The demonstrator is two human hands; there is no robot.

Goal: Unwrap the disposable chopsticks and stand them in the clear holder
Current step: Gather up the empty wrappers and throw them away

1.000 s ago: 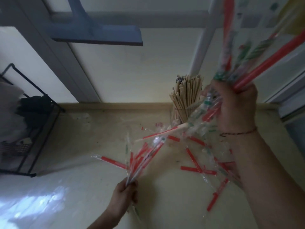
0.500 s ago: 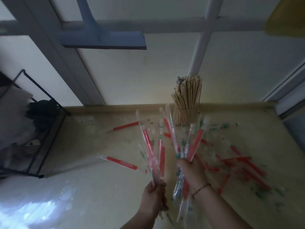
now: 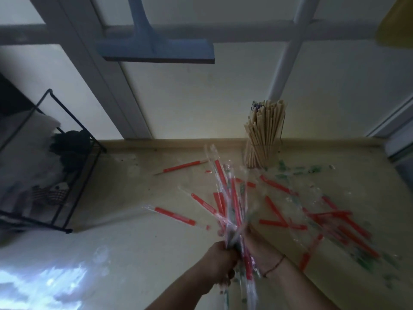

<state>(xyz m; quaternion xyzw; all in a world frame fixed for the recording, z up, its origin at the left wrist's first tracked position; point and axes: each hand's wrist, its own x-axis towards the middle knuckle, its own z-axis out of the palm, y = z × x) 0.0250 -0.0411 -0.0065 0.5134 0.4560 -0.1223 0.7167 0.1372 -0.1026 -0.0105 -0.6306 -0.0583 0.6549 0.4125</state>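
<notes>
My left hand (image 3: 220,262) and my right hand (image 3: 257,245) are pressed together around one bunch of clear plastic wrappers with red and green print (image 3: 230,198), which fans upward from my fists. The bunch is blurred, so I cannot tell whether chopsticks are inside it. At the back of the yellowish counter (image 3: 134,242), against the wall, stands the clear holder (image 3: 260,156), packed with upright bare wooden chopsticks (image 3: 266,124). More red-printed wrappers (image 3: 330,220) lie scattered on the counter to the right.
One red wrapper (image 3: 182,168) lies alone near the back edge, another (image 3: 174,217) left of my hands. A black wire rack (image 3: 55,166) with dark and white items stands at the left. A blue squeegee (image 3: 156,50) hangs against the window above.
My right hand came down from high at the right with its wrappers and met the left hand. The two bunches have merged into one in front of me.
</notes>
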